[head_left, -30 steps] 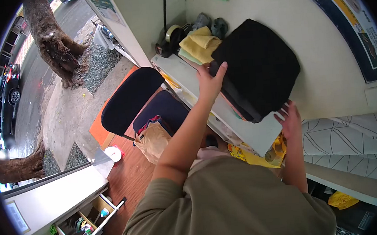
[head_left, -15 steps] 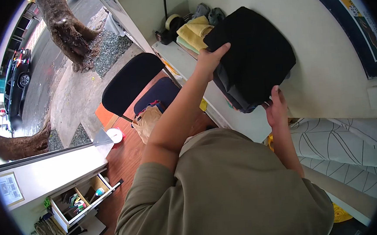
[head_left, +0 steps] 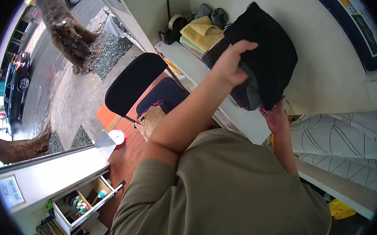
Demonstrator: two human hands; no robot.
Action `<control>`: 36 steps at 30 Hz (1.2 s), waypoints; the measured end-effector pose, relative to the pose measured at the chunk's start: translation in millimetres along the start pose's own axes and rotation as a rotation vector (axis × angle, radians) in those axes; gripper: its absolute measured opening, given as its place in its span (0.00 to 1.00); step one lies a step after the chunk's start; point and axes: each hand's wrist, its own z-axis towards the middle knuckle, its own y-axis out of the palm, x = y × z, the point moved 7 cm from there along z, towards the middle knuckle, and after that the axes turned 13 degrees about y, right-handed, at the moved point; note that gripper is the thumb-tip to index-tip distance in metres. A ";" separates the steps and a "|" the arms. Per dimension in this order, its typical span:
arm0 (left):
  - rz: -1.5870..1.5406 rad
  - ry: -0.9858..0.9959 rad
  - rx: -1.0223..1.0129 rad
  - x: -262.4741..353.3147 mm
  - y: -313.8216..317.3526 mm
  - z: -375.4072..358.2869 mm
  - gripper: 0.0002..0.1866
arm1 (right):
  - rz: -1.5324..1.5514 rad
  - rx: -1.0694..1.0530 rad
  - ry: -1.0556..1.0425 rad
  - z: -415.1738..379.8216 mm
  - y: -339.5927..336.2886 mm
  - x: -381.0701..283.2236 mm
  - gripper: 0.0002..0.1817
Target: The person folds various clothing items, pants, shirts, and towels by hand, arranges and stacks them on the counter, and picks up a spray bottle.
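Note:
A stack of folded dark clothes [head_left: 276,59], black on top with grey layers beneath, is held tilted above a white shelf against the wall. My left hand [head_left: 235,64] grips its left side, thumb and a finger showing against the black and grey cloth. At the lower edge, my right hand [head_left: 276,116] holds the stack from below, its fingertips partly hidden by the fabric. Folded yellow towels [head_left: 202,32] lie just beyond the stack's left side.
A dark folding chair [head_left: 136,84] with a tan bag [head_left: 150,121] on its seat stands to the left. An open drawer [head_left: 87,203] juts out at lower left. Patterned white bedding [head_left: 343,137] lies to the right. Grey rolled items [head_left: 218,17] sit behind the towels.
My left hand has moved right and farther over the stack, and a grey layer shows more. My right hand has slipped lower, its fingers further under the edge.

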 end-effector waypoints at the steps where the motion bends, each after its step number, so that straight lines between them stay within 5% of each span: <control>1: -0.027 -0.001 -0.041 -3.0 13.1 -7.4 0.17 | 0.011 -0.170 -0.010 -0.9 7.2 1.7 0.38; 4: -0.125 -0.110 -0.150 -17.6 67.7 -40.5 0.15 | 0.150 -0.631 -0.048 -41.3 45.7 -2.7 0.31; 7: -0.180 -0.250 -0.161 -33.3 86.1 -62.6 0.14 | 0.206 -0.652 -0.153 -71.3 58.2 1.3 0.34; 16: -0.059 -0.380 -0.284 -77.5 65.8 -78.9 0.24 | 0.455 -0.361 -0.502 -160.2 -9.5 -33.4 0.42; 18: 0.087 -0.282 -0.325 -58.0 45.8 -88.1 0.25 | 0.340 -0.292 -0.329 -159.7 -49.3 -33.2 0.39; 21: 0.426 -0.082 -0.324 -10.0 11.0 -125.0 0.28 | -0.283 0.178 -0.442 -165.2 10.2 -51.2 0.36; 22: 0.596 0.047 -0.335 14.0 -6.1 -138.9 0.32 | -0.257 0.148 -0.456 -160.8 38.1 -48.6 0.36; 24: 0.413 0.032 -0.057 41.1 -55.6 -177.0 0.34 | -0.429 0.057 -0.399 -134.0 82.4 -34.0 0.36; 26: 0.311 0.222 0.293 71.9 -99.6 -213.3 0.33 | -0.610 0.040 -0.313 -105.9 115.6 -10.8 0.37; 29: 0.204 0.370 0.611 99.7 -168.9 -245.6 0.32 | -0.549 -0.159 -0.072 -48.7 176.9 60.2 0.36; 32: 0.201 0.360 0.621 123.2 -236.4 -246.0 0.26 | -0.436 -0.305 0.145 -1.6 191.2 139.6 0.34; 36: 0.232 0.277 0.542 140.0 -315.5 -225.3 0.25 | -0.471 -0.248 0.084 55.9 156.8 213.8 0.33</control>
